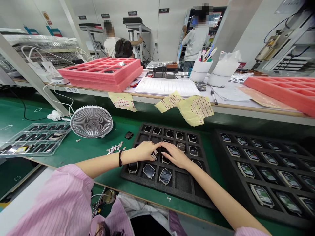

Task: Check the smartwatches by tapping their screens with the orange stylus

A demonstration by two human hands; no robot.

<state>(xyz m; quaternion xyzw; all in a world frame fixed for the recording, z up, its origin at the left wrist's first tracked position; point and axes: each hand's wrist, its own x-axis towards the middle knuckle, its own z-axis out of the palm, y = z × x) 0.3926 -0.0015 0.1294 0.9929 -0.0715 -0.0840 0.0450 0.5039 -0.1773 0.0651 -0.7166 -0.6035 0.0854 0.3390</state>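
Note:
My left hand (147, 150) is closed over the middle of a black foam tray (180, 180), with a silver-edged smartwatch (154, 155) partly showing under its fingers. My right hand (176, 155) reaches in from the other side, its fingers stretched out and their tips meeting those of the left. Just beneath the right thumb lies another smartwatch (165, 158) in its compartment, partly covered. Watches with dark screens fill many of the tray's compartments, including a front-row watch (165, 176). Whether the right fingertips touch the left hand's watch cannot be seen.
A second foam tray (236, 183) of lit watches stands at the right. To the left are a white fan (91, 122), small paper tabs (115, 148), a loose dark watch (128, 135) and a clear plastic tray (52, 149). Pink foam trays (98, 82) rest on the shelf; people are beyond.

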